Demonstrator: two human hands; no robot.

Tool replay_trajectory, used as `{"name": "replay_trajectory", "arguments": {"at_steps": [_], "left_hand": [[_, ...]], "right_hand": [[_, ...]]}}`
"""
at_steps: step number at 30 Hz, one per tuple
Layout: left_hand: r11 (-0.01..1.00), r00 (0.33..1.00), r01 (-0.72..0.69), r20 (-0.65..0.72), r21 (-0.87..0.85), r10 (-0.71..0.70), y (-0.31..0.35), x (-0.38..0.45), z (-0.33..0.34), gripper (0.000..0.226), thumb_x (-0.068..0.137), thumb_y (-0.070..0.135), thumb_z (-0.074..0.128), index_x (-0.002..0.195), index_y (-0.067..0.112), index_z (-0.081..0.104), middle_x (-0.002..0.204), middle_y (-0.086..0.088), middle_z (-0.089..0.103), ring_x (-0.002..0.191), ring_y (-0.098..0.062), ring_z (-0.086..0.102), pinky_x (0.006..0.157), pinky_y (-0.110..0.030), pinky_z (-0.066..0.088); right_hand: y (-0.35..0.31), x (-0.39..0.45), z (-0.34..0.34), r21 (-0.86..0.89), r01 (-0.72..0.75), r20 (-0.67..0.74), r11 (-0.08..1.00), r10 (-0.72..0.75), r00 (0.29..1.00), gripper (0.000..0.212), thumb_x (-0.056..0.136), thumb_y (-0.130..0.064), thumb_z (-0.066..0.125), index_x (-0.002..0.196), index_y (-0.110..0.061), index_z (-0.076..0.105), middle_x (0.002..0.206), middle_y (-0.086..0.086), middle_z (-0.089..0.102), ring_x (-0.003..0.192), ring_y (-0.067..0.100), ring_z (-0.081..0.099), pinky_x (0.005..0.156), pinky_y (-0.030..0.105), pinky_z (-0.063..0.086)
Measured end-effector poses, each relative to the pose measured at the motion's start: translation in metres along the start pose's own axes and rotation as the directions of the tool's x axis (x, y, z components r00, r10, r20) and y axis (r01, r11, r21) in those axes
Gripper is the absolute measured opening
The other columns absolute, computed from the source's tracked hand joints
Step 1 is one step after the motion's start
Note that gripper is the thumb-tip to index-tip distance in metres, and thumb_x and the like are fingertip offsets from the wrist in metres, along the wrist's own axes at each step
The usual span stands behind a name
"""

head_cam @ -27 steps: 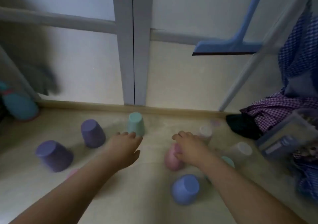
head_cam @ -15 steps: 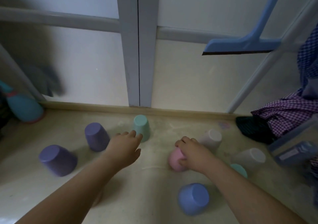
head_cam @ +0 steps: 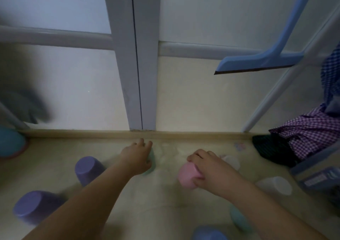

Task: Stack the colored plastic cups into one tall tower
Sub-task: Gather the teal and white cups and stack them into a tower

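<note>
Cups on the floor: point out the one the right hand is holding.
The pink cup. The right hand wraps its side and tips it, while the two purple cups and white cups sit untouched; the left hand covers a green cup.

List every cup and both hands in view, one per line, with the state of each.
pink cup: gripped by the right hand, tilted.
green cup: under the left hand, mostly hidden.
near purple cup: upside down, untouched.
far purple cup: upside down, untouched.
far white cup: untouched, partly hidden.
near white cup: tipped, untouched.
second green cup: partly behind the right forearm.
blue cup: at the bottom edge.
right hand: closed on the pink cup.
left hand: on the green cup; grip unclear.
</note>
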State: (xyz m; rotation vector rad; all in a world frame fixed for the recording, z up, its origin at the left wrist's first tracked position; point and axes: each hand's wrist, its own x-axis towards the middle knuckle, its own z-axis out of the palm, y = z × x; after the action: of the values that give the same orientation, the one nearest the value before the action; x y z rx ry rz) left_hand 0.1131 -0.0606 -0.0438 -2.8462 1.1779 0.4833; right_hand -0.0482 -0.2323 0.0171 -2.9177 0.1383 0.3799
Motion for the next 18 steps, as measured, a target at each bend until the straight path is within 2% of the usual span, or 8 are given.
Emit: {"name": "replay_trajectory", "arguments": {"at_steps": [4,11,18], "left_hand": [[1.0,0.999,-0.026,-0.03,0.0,0.026,0.01,-0.006,-0.001,0.057,0.083,0.038,0.053,0.129,0.014,0.03,0.126,-0.017,0.044,0.11,-0.036,0.051,0.083,-0.041,0.049],[0.975,0.966,-0.198,-0.147,0.104,0.212,0.056,-0.047,-0.04,0.061,0.083,0.043,0.053,0.132,0.017,0.029,0.123,-0.011,0.046,0.106,-0.031,0.053,0.081,-0.037,0.049],[0.936,0.924,-0.298,-0.19,0.19,0.333,0.088,-0.09,-0.066,0.055,0.081,0.045,0.053,0.125,0.017,0.034,0.116,-0.009,0.047,0.097,-0.031,0.057,0.068,-0.036,0.048]], "right_hand": [[0.006,-0.011,-0.004,0.023,-0.02,-0.002,1.0,0.02,1.0,0.055,0.082,-0.027,0.06,0.133,-0.02,0.039,0.133,0.003,0.043,0.117,0.025,0.042,0.093,0.038,0.044],[0.006,-0.053,-0.017,0.01,-0.034,-0.076,0.999,0.035,0.997,0.056,0.08,-0.027,0.062,0.131,-0.021,0.04,0.131,0.004,0.043,0.115,0.026,0.042,0.093,0.039,0.044],[-0.011,-0.103,-0.028,0.022,-0.067,-0.065,0.997,0.069,0.996,0.058,0.079,-0.027,0.062,0.132,-0.023,0.039,0.129,0.004,0.043,0.114,0.027,0.043,0.093,0.042,0.044]]}}
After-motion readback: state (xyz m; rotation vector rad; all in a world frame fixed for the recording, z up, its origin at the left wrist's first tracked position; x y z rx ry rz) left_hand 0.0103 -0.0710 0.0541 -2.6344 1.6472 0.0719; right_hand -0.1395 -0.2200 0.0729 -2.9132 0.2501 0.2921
